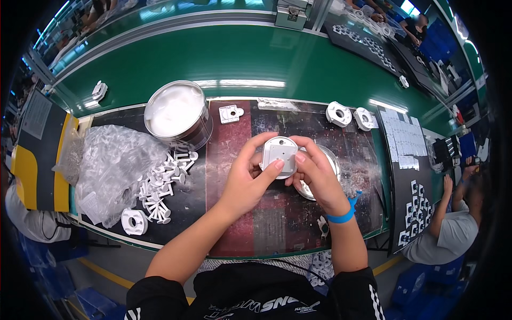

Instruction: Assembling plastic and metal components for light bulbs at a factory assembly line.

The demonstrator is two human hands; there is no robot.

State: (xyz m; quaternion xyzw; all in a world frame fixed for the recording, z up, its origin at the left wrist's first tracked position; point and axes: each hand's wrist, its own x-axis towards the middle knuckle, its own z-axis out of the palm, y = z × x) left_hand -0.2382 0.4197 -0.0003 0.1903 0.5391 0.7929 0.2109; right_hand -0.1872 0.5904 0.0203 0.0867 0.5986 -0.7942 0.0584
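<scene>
Over the middle of the bench I hold a white plastic housing (288, 153), rounded at the top, with a small hole near its upper edge. My left hand (248, 178) grips its left side, the thumb pressed on the flat face. My right hand (318, 175) closes on the right side, its thumb also on the face. A blue band circles my right wrist. Below my right hand lies a round, shallow, pale metal lid or dish (335, 161), partly covered by that hand. Most fingertips behind the housing are hidden.
To the left stand a large tin of white paste (176, 109), a clear plastic bag (112, 170) and a pile of white plastic pegs (158, 189). White housings (338, 114) sit at the back right. A black board (408, 197) carries small parts. Co-workers sit at both sides.
</scene>
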